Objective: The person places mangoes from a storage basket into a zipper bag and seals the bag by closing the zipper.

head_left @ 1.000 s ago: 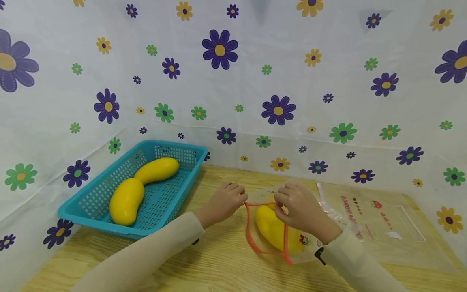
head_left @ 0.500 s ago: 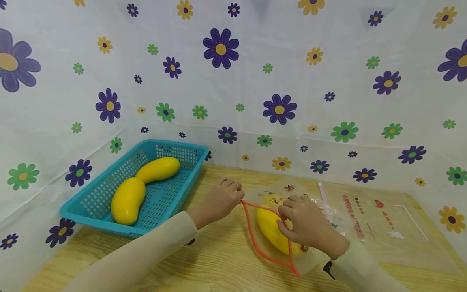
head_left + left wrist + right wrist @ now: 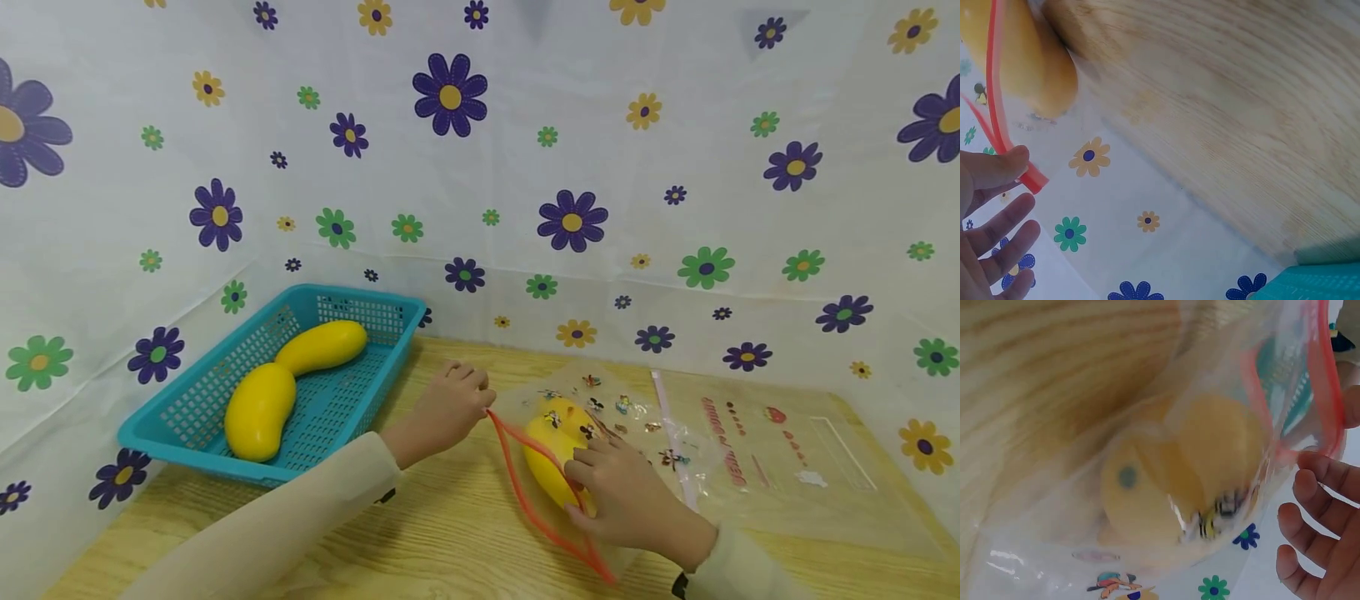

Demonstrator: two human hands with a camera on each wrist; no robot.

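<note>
A clear zip bag [image 3: 622, 429] with cartoon prints and a red zip edge lies on the wooden table, its mouth parted toward me. Yellow mangoes [image 3: 546, 473] show inside through the plastic; the right wrist view shows two rounded ends [image 3: 1147, 487]. My left hand [image 3: 442, 412] pinches the left corner of the red zip edge [image 3: 997, 94] between thumb and index finger, the other fingers loosely bent. Over the mango my right hand [image 3: 633, 496] holds the upper side of the bag's mouth, thumb and fingers [image 3: 1313, 465] at the red edge.
At the left, a blue-green plastic basket [image 3: 180, 454] holds two more yellow mangoes [image 3: 262, 412]. A second clear bag [image 3: 795, 508] with red print lies flat at the right. A flowered white sheet [image 3: 495, 167] stands behind the wooden table [image 3: 420, 525].
The right hand has shifted down and right with the bag's upper edge. The left hand has moved slightly left with its corner, and the mouth looks stretched longer and narrower.
</note>
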